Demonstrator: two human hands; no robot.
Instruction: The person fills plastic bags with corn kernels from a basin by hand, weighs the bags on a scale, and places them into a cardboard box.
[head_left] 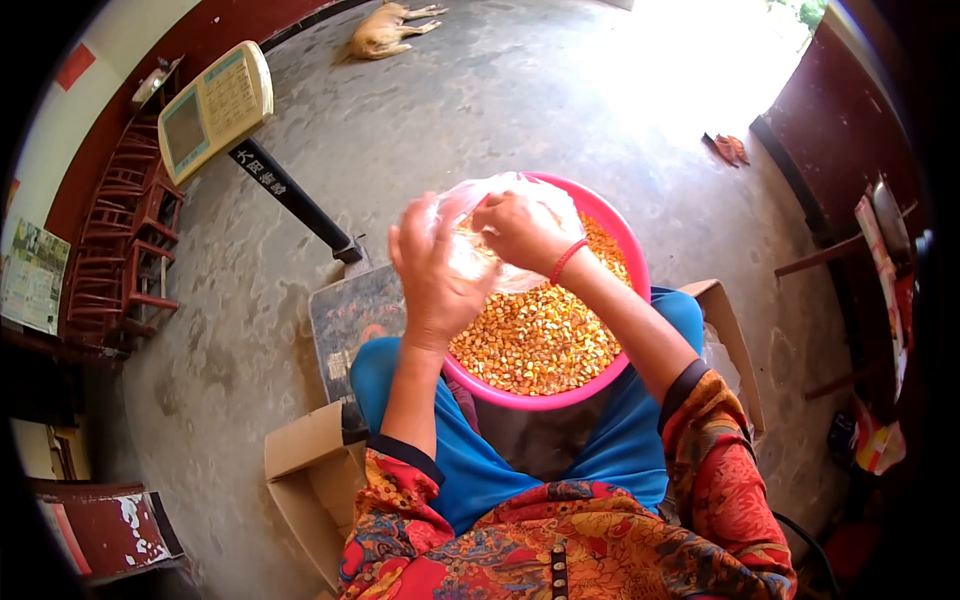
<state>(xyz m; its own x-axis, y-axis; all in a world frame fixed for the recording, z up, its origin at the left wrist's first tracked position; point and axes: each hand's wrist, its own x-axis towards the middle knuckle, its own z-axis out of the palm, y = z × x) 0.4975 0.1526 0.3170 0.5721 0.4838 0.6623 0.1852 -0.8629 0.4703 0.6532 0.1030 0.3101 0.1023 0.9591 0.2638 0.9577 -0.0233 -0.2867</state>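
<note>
Two hands, left [437, 270] and right [527, 232], hold a clear plastic bag [500, 195] above a pink basin [640, 260] of yellow corn kernels [540, 340] below the grip.

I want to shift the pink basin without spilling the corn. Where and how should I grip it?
Probably with two hands on opposite sides of the pink basin's rim, coming from left and right. It sits upright, with its round rim standing around the loose corn kernels, so a level, two-sided hold looks safest.

Grey concrete flr [235, 330], maroon/white wall [105, 50] w/ stacked red chairs [125, 235], bright light top R
</note>
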